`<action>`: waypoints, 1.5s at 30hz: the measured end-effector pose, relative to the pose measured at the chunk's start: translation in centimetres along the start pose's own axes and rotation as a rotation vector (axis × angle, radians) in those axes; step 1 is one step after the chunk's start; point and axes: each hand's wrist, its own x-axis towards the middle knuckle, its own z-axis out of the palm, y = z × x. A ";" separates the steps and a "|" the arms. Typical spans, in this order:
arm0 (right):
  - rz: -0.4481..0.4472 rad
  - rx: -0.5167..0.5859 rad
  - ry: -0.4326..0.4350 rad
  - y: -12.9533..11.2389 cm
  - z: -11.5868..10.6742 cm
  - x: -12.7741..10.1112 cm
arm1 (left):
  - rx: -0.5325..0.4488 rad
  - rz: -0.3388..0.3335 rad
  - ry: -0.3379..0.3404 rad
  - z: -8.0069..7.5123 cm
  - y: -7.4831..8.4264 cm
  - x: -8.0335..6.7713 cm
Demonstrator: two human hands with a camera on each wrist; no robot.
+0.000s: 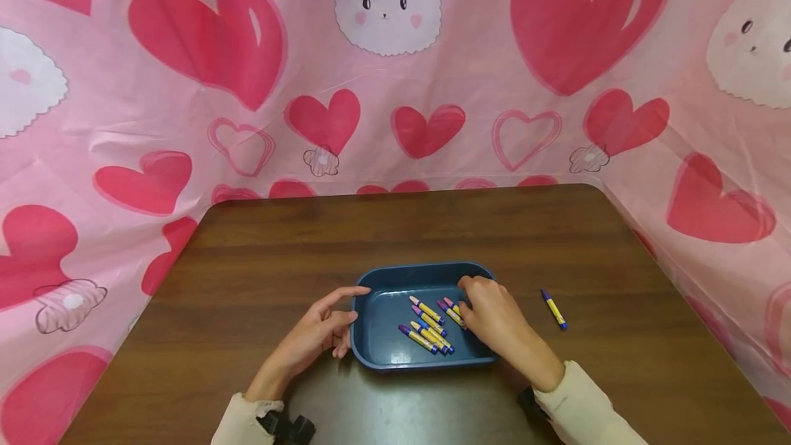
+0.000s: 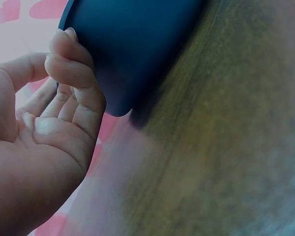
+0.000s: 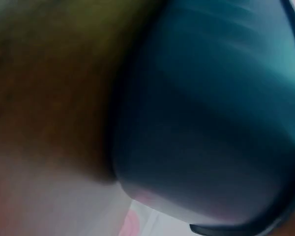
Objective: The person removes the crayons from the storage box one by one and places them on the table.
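Two hands: the left hand [image 1: 312, 338] rests thumb and index finger lightly on the tray's left rim; the right hand [image 1: 494, 311] bends its fingers over the tray's right end, and whether it holds anything cannot be told.
Blue tray [image 1: 380, 328]: on the brown wooden surface [image 1: 266, 266], between the hands.
Yellow-wrapped crayons [image 1: 418, 339]: several, inside the tray, middle to right.
Lone crayon [image 1: 554, 310]: outside, right of the tray.

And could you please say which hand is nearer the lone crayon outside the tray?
The right hand: it is over the right end of the blue tray, left of the lone crayon; the left hand is farther, at the tray's left end.
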 end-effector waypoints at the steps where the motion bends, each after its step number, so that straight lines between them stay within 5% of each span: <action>1: -0.015 -0.014 0.014 0.0 0.2 -0.1 | 0.003 0.003 0.001 0.0 0.0 0.0; 7: -0.069 -0.089 0.071 0.1 0.9 -0.2 | 0.008 0.003 0.001 0.0 0.1 0.0; 20: -0.114 -0.180 -0.001 -0.2 1.4 -0.7 | 0.005 -0.010 0.002 -0.1 0.0 0.0; 45: -0.095 -0.034 -0.007 -0.5 0.5 -0.7 | 0.003 -0.024 0.015 0.0 0.1 0.0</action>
